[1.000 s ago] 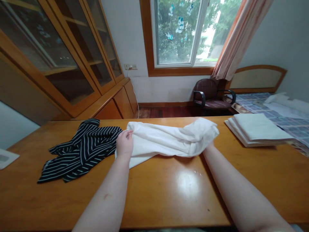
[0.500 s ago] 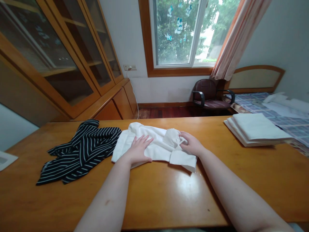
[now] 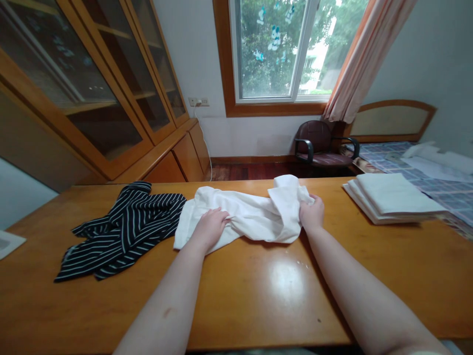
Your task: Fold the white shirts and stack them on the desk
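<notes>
A rumpled white garment [image 3: 254, 212] stretches across the middle of the wooden table [image 3: 240, 305]; its exact kind does not show. My left hand [image 3: 211, 228] is closed on the cloth near its left part, fingers curled into the fabric. At the right end, my right hand [image 3: 312, 213] pinches the garment's bunched edge, and a fold stands up beside it. Touching the white cloth's left end lies a black garment with white stripes [image 3: 129, 229], loosely spread.
A stack of folded white cloth [image 3: 391, 197] sits at the table's right. Glass-door cabinets [image 3: 111, 88] line the left side. Beyond the table are a dark red armchair [image 3: 320, 143], a bed [image 3: 428, 185] and a window [image 3: 273, 49]. A white object [image 3: 9, 244] lies at the left edge.
My right hand has moved right, drawing the garment's right end outward and lifting a fold. My left hand's spread fingers have closed on the cloth.
</notes>
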A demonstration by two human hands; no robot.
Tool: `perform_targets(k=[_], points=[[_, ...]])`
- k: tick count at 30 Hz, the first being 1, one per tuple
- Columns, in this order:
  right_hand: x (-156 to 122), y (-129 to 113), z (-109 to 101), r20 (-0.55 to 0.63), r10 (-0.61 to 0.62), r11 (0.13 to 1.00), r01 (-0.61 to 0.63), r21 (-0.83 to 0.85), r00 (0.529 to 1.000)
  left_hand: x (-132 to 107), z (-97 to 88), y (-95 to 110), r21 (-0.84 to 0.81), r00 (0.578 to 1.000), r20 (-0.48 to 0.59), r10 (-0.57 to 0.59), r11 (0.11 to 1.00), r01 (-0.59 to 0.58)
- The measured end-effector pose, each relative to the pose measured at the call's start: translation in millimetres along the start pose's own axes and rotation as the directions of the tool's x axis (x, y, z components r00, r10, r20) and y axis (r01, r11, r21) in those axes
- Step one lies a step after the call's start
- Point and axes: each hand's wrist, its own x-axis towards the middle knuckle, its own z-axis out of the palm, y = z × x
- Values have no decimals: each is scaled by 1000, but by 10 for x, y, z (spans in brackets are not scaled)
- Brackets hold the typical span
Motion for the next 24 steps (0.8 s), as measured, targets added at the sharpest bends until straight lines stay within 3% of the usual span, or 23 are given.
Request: perform_targets(k=[2, 4, 5, 6, 7, 8, 9, 10, 11, 12, 14, 16, 18, 21, 24], points=[[-35, -46, -75, -101, -182, 978, 191, 82, 978, 1, -20, 16, 30, 1000, -25, -10, 999, 10], [-131, -141, -155, -14, -436, 881, 430, 198, 900, -5, -32, 21, 39, 999, -45, -20, 999, 21], [-199, -202, -185, 118, -574, 803, 528, 277, 811, -10, -34, 22, 35, 998, -54, -24, 999, 26], [-276, -268, -205, 276, -690, 719, 591, 366, 669, -15, -33, 23, 26, 997, -66, -29, 999, 31], [-360, -335, -211, 425, -757, 652, 619, 438, 497, -19, -29, 24, 13, 997, -76, -34, 999, 36], [-445, -400, -203, 537, -765, 620, 634, 462, 356, -23, -23, 26, -4, 996, -83, -40, 999, 40], [-525, -458, -184, 633, -732, 611, 654, 445, 253, -27, -15, 31, -24, 995, -89, -43, 999, 41], [-596, -506, -156, 706, -680, 616, 676, 405, 197, -30, -7, 38, -44, 995, -94, -41, 998, 37], [-653, -542, -125, 760, -627, 628, 690, 360, 175, -32, -2, 48, -67, 995, -99, -35, 997, 28], [-693, -565, -94, 793, -585, 640, 696, 324, 169, -35, 1, 61, -92, 995, -100, -25, 996, 15], [-721, -573, -45, 830, -519, 686, 679, 260, 206, -43, -9, 91, -154, 996, -93, 2, 988, -17], [-695, -546, -21, 844, -445, 771, 607, 191, 299, -58, -37, 115, -230, 996, -83, 29, 972, -47], [-645, -509, -16, 841, -357, 884, 438, 163, 408, -82, -76, 115, -290, 991, -115, 71, 952, -102], [-560, -471, -21, 803, -267, 959, 70, 273, 533, -126, -125, 50, -324, 946, -308, 101, 924, -204], [-466, -459, -6, 705, -205, 940, -65, 335, 679, -144, -138, -49, -369, 850, -524, -63, 916, -160]])
